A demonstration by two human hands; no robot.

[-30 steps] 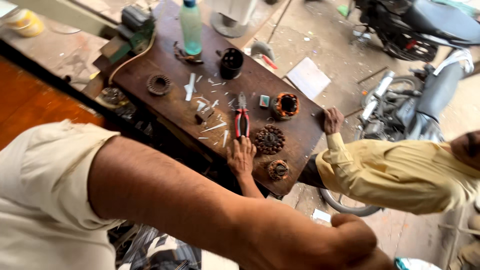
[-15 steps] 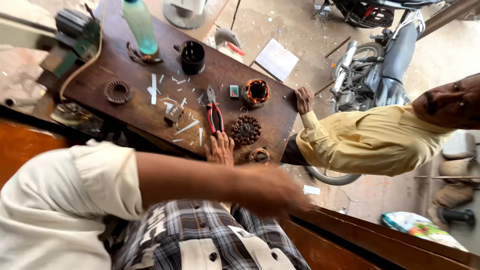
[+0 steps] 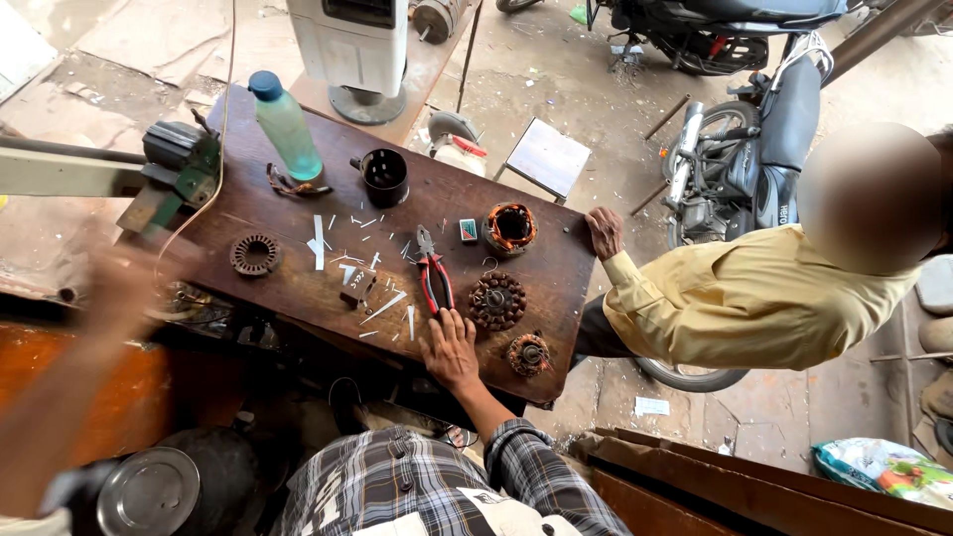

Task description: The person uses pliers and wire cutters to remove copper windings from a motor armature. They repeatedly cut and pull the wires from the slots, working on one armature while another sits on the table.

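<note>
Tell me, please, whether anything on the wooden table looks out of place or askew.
Thin white strips lie scattered at all angles across the middle of the wooden table, left of the red-handled pliers; nothing else stands out.

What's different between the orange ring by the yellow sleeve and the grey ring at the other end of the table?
The orange ring is wrapped in copper-coloured wire, while the grey ring is bare slotted metal. The orange ring looks taller and bulkier, and the grey ring looks flatter. Both are round and hollow, and both lie flat on the wooden table.
</note>
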